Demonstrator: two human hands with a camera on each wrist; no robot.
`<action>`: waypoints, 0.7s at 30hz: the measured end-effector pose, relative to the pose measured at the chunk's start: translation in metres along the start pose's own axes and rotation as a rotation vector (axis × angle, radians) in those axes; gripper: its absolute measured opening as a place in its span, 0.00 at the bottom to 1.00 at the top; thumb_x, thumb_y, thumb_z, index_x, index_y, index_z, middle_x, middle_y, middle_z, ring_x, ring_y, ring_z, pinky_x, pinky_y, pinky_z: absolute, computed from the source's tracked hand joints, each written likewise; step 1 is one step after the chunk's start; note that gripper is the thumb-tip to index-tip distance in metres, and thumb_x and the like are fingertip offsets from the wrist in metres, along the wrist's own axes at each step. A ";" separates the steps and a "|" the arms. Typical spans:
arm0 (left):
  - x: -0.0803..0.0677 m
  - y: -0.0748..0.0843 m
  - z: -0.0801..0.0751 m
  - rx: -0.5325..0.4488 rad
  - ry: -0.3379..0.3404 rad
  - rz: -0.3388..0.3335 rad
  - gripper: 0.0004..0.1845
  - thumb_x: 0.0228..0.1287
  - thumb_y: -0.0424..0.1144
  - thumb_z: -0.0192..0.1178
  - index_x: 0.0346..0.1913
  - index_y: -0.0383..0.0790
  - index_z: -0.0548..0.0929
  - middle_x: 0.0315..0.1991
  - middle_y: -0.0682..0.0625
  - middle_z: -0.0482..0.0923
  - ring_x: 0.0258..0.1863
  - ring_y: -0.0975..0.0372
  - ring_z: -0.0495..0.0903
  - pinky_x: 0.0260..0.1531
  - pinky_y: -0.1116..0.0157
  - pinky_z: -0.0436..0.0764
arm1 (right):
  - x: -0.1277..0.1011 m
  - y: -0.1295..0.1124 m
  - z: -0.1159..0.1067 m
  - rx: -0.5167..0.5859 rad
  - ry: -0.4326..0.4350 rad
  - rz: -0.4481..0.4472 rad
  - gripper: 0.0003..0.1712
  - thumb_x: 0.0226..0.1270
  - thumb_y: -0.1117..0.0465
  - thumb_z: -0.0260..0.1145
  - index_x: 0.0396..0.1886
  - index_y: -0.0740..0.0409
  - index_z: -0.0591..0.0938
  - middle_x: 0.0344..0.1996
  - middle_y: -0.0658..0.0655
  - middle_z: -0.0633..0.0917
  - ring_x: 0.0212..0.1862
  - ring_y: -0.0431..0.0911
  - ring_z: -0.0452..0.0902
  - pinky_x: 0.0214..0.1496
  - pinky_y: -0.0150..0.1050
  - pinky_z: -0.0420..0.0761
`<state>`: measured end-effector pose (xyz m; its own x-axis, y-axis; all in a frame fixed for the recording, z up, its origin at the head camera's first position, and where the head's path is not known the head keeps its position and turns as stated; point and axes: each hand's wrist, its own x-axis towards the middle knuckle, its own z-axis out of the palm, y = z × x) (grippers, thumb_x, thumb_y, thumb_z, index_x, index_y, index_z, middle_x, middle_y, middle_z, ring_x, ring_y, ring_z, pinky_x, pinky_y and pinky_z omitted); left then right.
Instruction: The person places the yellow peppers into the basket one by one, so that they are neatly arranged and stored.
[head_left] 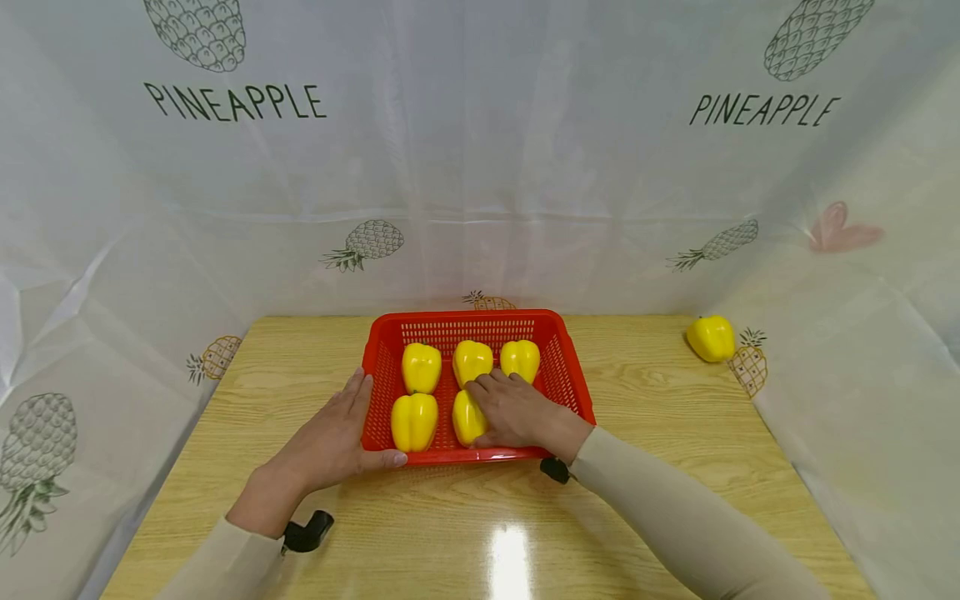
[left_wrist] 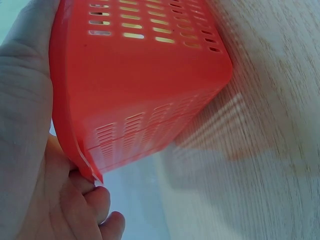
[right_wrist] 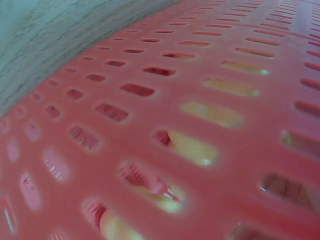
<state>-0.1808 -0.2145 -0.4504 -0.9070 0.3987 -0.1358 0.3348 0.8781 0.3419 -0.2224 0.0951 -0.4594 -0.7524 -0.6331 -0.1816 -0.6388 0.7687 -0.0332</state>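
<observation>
A red plastic basket (head_left: 465, 318) holds several yellow bell peppers in two rows. Inside its front part, my right hand (head_left: 517, 410) grips a yellow bell pepper (head_left: 467, 418), covering its right side. To that pepper's left sits another front-row pepper (head_left: 414, 422). My left hand (head_left: 333, 437) lies along the basket's front left corner, thumb on the front rim and fingers extended along the left side. From the left wrist, that hand (left_wrist: 45, 195) touches the rim of the basket (left_wrist: 135, 65). The right wrist view is filled by the slotted basket wall (right_wrist: 150, 115), with yellow showing through.
One more yellow bell pepper (head_left: 711, 338) lies at the far right corner of the wooden table (head_left: 660, 400). A white sheet (head_left: 495, 167) with printed pineapples hangs behind and along both sides. Black wrist devices (head_left: 307, 532) sit below the forearms.
</observation>
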 end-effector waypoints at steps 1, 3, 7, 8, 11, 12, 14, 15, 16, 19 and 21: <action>0.000 0.000 0.000 -0.001 0.000 0.001 0.75 0.53 0.82 0.62 0.82 0.23 0.48 0.85 0.29 0.42 0.80 0.32 0.55 0.76 0.37 0.63 | 0.000 0.000 0.000 0.001 -0.008 0.000 0.55 0.63 0.28 0.72 0.79 0.56 0.69 0.70 0.56 0.77 0.71 0.54 0.71 0.72 0.54 0.76; 0.000 0.000 0.000 -0.001 0.000 0.001 0.75 0.53 0.83 0.61 0.82 0.23 0.48 0.85 0.29 0.42 0.80 0.33 0.55 0.76 0.37 0.63 | 0.000 0.000 0.000 -0.001 -0.021 -0.001 0.55 0.64 0.28 0.71 0.80 0.56 0.67 0.71 0.56 0.76 0.71 0.54 0.70 0.72 0.54 0.76; 0.000 0.000 0.000 -0.006 0.001 -0.001 0.75 0.53 0.83 0.61 0.83 0.24 0.48 0.85 0.29 0.42 0.80 0.32 0.56 0.76 0.37 0.63 | 0.000 0.002 0.000 0.000 -0.040 0.001 0.57 0.66 0.27 0.69 0.83 0.54 0.64 0.74 0.56 0.74 0.73 0.55 0.69 0.75 0.54 0.74; 0.000 0.001 -0.001 -0.005 0.001 -0.002 0.75 0.53 0.83 0.61 0.83 0.24 0.48 0.85 0.29 0.42 0.80 0.32 0.56 0.76 0.37 0.64 | 0.000 0.002 0.000 0.000 -0.044 0.001 0.57 0.66 0.27 0.68 0.83 0.54 0.64 0.75 0.56 0.73 0.74 0.55 0.68 0.76 0.54 0.73; 0.000 0.001 -0.001 -0.004 0.001 -0.004 0.76 0.52 0.84 0.60 0.83 0.24 0.48 0.85 0.29 0.42 0.80 0.32 0.56 0.76 0.37 0.64 | 0.000 0.004 0.001 0.013 -0.045 -0.004 0.57 0.66 0.26 0.67 0.83 0.54 0.64 0.76 0.56 0.72 0.75 0.55 0.67 0.78 0.55 0.72; 0.000 0.001 -0.001 -0.004 0.000 -0.003 0.76 0.52 0.84 0.60 0.83 0.24 0.48 0.85 0.29 0.42 0.80 0.32 0.56 0.76 0.37 0.64 | 0.000 0.004 0.001 0.016 -0.045 -0.007 0.56 0.66 0.26 0.67 0.83 0.54 0.64 0.76 0.56 0.72 0.75 0.55 0.67 0.78 0.55 0.72; 0.000 0.001 -0.001 -0.004 -0.001 -0.001 0.76 0.52 0.85 0.59 0.83 0.24 0.48 0.85 0.29 0.42 0.80 0.32 0.55 0.76 0.37 0.63 | 0.001 0.005 0.001 0.025 -0.041 -0.015 0.55 0.67 0.27 0.67 0.82 0.54 0.65 0.75 0.56 0.72 0.74 0.55 0.67 0.78 0.55 0.72; 0.000 0.001 -0.001 -0.005 -0.001 -0.001 0.76 0.52 0.85 0.59 0.83 0.24 0.48 0.85 0.29 0.42 0.80 0.32 0.55 0.76 0.37 0.63 | 0.001 0.005 0.001 0.030 -0.041 -0.017 0.55 0.67 0.27 0.67 0.82 0.55 0.65 0.75 0.56 0.73 0.74 0.55 0.68 0.78 0.54 0.72; 0.000 0.001 -0.002 -0.004 -0.002 -0.001 0.76 0.52 0.85 0.58 0.83 0.24 0.48 0.85 0.29 0.42 0.80 0.32 0.55 0.76 0.37 0.63 | 0.001 0.005 0.001 0.034 -0.038 -0.019 0.54 0.67 0.28 0.68 0.81 0.55 0.66 0.74 0.56 0.73 0.74 0.55 0.68 0.77 0.54 0.72; 0.000 0.002 -0.002 -0.004 -0.003 -0.001 0.76 0.52 0.85 0.58 0.83 0.24 0.48 0.85 0.29 0.42 0.80 0.32 0.55 0.76 0.37 0.63 | 0.001 0.005 0.000 0.037 -0.044 -0.021 0.53 0.67 0.29 0.69 0.81 0.55 0.67 0.74 0.56 0.74 0.73 0.54 0.68 0.77 0.53 0.73; 0.000 0.002 -0.002 -0.003 -0.004 -0.002 0.76 0.52 0.85 0.59 0.83 0.24 0.48 0.85 0.29 0.42 0.80 0.32 0.55 0.76 0.37 0.63 | 0.001 0.006 -0.001 0.047 -0.047 -0.018 0.52 0.67 0.30 0.70 0.80 0.55 0.68 0.74 0.56 0.74 0.73 0.54 0.69 0.77 0.52 0.73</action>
<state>-0.1806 -0.2131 -0.4479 -0.9067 0.3980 -0.1399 0.3322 0.8779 0.3448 -0.2273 0.0985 -0.4593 -0.7318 -0.6428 -0.2265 -0.6430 0.7613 -0.0830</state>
